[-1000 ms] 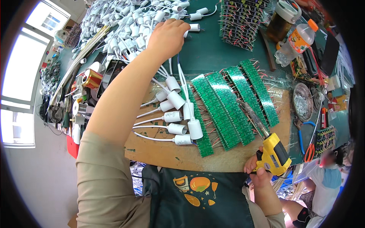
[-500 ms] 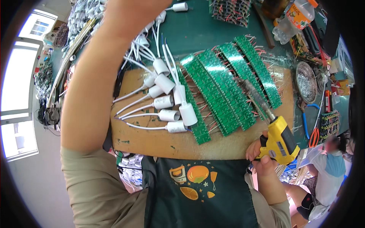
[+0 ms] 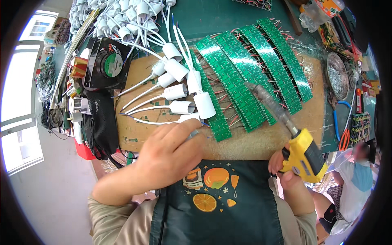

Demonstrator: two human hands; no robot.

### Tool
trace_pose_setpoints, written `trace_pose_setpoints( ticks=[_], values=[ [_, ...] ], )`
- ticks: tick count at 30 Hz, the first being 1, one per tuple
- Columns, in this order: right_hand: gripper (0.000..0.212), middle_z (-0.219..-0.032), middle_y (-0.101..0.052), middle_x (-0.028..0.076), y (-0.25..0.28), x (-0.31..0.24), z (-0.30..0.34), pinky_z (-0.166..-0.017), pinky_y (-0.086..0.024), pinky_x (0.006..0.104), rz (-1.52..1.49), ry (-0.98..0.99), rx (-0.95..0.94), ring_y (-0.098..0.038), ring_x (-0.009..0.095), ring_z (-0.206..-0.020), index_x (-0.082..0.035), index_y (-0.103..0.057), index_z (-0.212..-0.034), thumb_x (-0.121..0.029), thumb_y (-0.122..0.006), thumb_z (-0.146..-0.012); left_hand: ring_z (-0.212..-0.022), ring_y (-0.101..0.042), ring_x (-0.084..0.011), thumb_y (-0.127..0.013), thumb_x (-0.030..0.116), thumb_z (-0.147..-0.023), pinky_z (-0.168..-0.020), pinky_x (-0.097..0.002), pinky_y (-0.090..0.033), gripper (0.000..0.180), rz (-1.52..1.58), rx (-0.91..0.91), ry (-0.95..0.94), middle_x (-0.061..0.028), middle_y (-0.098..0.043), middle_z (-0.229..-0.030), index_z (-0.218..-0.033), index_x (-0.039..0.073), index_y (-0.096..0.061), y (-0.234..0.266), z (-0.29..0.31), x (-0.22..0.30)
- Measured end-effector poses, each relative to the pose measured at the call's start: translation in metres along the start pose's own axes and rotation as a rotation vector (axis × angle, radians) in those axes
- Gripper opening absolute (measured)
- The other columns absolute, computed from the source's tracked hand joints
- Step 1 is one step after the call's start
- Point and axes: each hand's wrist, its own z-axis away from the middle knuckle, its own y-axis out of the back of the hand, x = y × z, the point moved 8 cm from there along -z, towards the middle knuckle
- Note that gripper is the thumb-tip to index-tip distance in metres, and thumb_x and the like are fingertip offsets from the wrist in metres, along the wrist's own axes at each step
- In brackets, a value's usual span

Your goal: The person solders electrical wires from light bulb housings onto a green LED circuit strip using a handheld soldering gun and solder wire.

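My left hand (image 3: 171,153) lies at the near edge of a cardboard sheet (image 3: 253,143), fingers closed around a white lamp socket (image 3: 190,118) with a blue wire, mostly hidden by the fingers. Just beyond it lies a row of white sockets with white leads (image 3: 175,92). My right hand (image 3: 286,171) grips a yellow soldering gun (image 3: 304,157). Its long tip (image 3: 261,96) reaches up over several green circuit board strips (image 3: 245,81) fanned across the cardboard.
A heap of white wired sockets (image 3: 122,20) fills the far left of the green table. A black fan (image 3: 108,63) and tape rolls sit left. A metal dish (image 3: 338,75), blue-handled pliers (image 3: 335,122), orange-handled cutters (image 3: 345,141) lie right. Another person (image 3: 359,171) sits lower right.
My left arm has pulled back from the far socket heap to the near edge of the cardboard, now closed on a socket. The right hand with the soldering gun has barely moved.
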Motion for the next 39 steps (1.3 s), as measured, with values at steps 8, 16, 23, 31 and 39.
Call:
trace_pose_setpoints(
  ticks=[8, 16, 23, 31, 39],
  values=[
    [0.032, -0.075, -0.060, 0.007, -0.007, 0.009, 0.024, -0.054, -0.044, 0.0336, 0.235, -0.163, -0.283, -0.059, 0.022, -0.063, -0.006, -0.060, -0.076, -0.034, -0.072, -0.084, -0.068, -0.057, -0.0202, -0.076, 0.000, -0.068, -0.058, -0.0307, -0.048, 0.029, 0.041, 0.181, 0.077, -0.0072, -0.061, -0.095, -0.096, 0.006, -0.070, -0.037, 0.030, -0.009],
    [0.034, -0.063, -0.055, 0.005, -0.005, 0.007, 0.036, -0.049, -0.039, 0.0370, 0.430, -0.160, -0.353, -0.054, 0.026, -0.054, -0.010, -0.056, -0.066, -0.037, -0.067, -0.084, -0.066, -0.055, -0.0188, -0.076, -0.002, -0.069, -0.056, -0.0303, -0.046, 0.029, 0.117, 0.242, 0.109, -0.0071, -0.060, -0.093, -0.096, 0.006, -0.070, -0.041, 0.032, -0.016],
    [0.029, -0.061, -0.057, 0.006, -0.008, 0.009, 0.029, -0.048, -0.040, 0.0349, 0.266, -0.085, -0.316, -0.054, 0.024, -0.052, -0.006, -0.058, -0.067, -0.028, -0.069, -0.083, -0.064, -0.054, -0.0184, -0.076, -0.002, -0.067, -0.055, -0.0297, -0.046, 0.030, 0.118, 0.252, 0.122, -0.0070, -0.060, -0.093, -0.096, 0.006, -0.070, -0.044, 0.033, -0.016],
    [0.035, -0.063, -0.056, 0.005, -0.003, 0.017, 0.035, -0.048, -0.038, 0.0320, 0.213, -0.087, -0.203, -0.053, 0.019, -0.053, -0.002, -0.060, -0.074, -0.034, -0.073, -0.083, -0.063, -0.053, -0.0172, -0.076, -0.002, -0.067, -0.053, -0.0285, -0.045, 0.030, 0.119, 0.282, 0.121, -0.0065, -0.060, -0.092, -0.095, 0.006, -0.070, -0.044, 0.033, -0.016],
    [0.031, -0.067, -0.056, 0.005, 0.007, 0.028, 0.047, -0.050, -0.039, 0.0320, 0.191, -0.133, -0.169, -0.052, 0.019, -0.056, -0.002, -0.061, -0.078, -0.029, -0.074, -0.082, -0.064, -0.053, -0.0168, -0.076, -0.001, -0.067, -0.054, -0.0285, -0.045, 0.030, 0.115, 0.270, 0.136, -0.0063, -0.060, -0.092, -0.095, 0.006, -0.070, -0.045, 0.034, -0.017]
  ],
)
